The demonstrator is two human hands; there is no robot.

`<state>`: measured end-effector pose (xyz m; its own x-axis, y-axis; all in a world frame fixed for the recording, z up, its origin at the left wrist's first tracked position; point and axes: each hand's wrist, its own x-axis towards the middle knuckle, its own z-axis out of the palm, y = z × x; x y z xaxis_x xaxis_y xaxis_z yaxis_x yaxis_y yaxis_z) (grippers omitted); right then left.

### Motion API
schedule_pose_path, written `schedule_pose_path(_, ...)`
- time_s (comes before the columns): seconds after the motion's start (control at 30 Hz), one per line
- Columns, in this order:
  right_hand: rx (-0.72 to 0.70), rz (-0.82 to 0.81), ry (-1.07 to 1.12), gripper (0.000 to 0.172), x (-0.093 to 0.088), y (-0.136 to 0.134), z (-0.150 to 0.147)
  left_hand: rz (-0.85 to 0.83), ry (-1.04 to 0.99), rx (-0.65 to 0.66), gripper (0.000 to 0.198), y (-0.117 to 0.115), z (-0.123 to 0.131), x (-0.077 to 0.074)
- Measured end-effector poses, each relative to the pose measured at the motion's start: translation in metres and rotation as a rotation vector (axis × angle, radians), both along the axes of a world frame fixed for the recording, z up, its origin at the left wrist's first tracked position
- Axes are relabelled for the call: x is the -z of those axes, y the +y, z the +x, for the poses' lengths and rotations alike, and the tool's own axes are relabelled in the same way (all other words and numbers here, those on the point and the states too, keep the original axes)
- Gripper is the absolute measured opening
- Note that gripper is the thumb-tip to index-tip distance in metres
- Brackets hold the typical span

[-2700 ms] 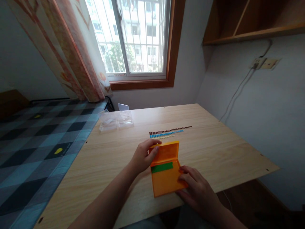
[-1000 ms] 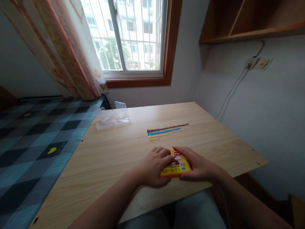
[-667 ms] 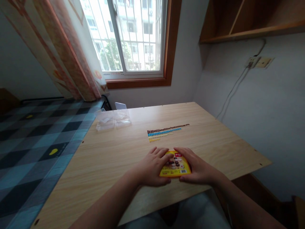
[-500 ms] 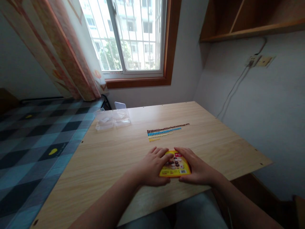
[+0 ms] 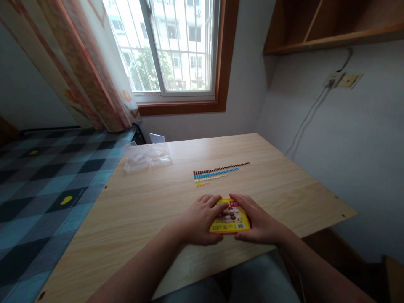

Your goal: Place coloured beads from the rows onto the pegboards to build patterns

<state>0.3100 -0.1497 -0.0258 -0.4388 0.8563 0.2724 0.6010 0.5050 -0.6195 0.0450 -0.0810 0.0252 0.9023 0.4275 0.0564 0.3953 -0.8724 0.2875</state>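
A flat yellow box (image 5: 229,226) with pictures of black and white round game pieces on its face lies near the table's front edge. My left hand (image 5: 201,219) is closed on its left side, with fingers reaching over the top face and the thumb at the near edge. On the other side my right hand (image 5: 259,222) grips the right edge, thumb at the near corner. Beyond the hands, rows of small pieces lie lined up on the table: dark brown (image 5: 208,171), blue (image 5: 210,174), pale cream (image 5: 208,179) and yellow (image 5: 202,184).
Clear plastic containers (image 5: 147,160) with raised lids stand at the table's (image 5: 151,198) far left. A bed with a checked cover (image 5: 69,168) adjoins the left side. A wall socket (image 5: 334,80) with a cable is on the right, below a wooden shelf (image 5: 331,44).
The whole view has shifted slightly. Both hands keep the same hold on the yellow box, and the rows of pieces look unchanged.
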Motion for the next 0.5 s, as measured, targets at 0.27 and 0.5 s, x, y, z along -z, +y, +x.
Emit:
schedule_pose_path(0.27,0.008,-0.001,-0.023,0.111,-0.0002,0.0001,-0.0004,0.010,0.019,0.006,0.085,-0.0004,0.0017,0.0005)
schedule_pose_path(0.5,0.014,0.010,-0.035,0.114,-0.0011,0.0008,-0.0019,0.031,0.005,0.011,0.084,-0.0015,0.0023,-0.0007)
